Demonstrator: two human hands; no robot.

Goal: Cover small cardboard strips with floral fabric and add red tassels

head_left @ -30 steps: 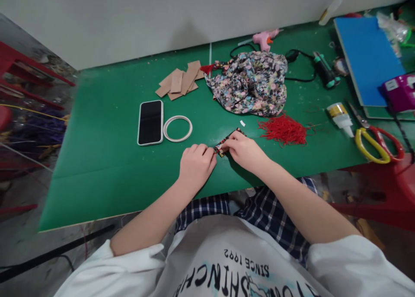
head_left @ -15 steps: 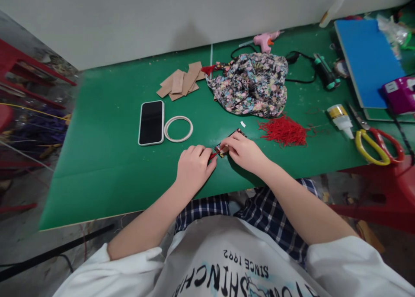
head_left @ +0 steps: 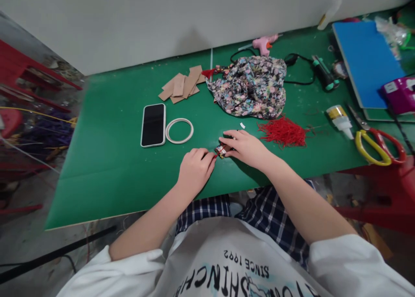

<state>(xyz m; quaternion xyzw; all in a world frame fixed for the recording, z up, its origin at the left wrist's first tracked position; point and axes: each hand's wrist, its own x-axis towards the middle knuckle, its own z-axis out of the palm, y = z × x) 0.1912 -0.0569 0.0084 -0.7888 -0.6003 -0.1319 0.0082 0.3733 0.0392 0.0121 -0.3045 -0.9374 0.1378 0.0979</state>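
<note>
A small dark floral strip (head_left: pixel 221 151) lies near the table's front edge, between my two hands; a brown patch, like cardboard, shows on it. My right hand (head_left: pixel 251 150) covers its right part, thumb on the near side and fingers on the far side, gripping it. At the strip's left end, my left hand (head_left: pixel 195 169) is closed in a pinch on a bit of red thread (head_left: pixel 215 156), mostly hidden by the fingers. A thin red line crosses the strip. Just beyond my right hand sits a tiny white scrap (head_left: pixel 242 126).
Left of centre are a phone (head_left: pixel 153 125), a pale ring (head_left: pixel 179 131) and cardboard strips (head_left: pixel 181 86). Farther back lie floral cloth (head_left: pixel 251 87) and a pink glue gun (head_left: pixel 263 45). Red threads (head_left: pixel 283 132), a glue bottle (head_left: pixel 339 119) and scissors (head_left: pixel 372 143) are to the right.
My right hand's fingers have spread and shifted slightly right, around the strip. A red line now shows across the strip. My left hand stays pinched at its end.
</note>
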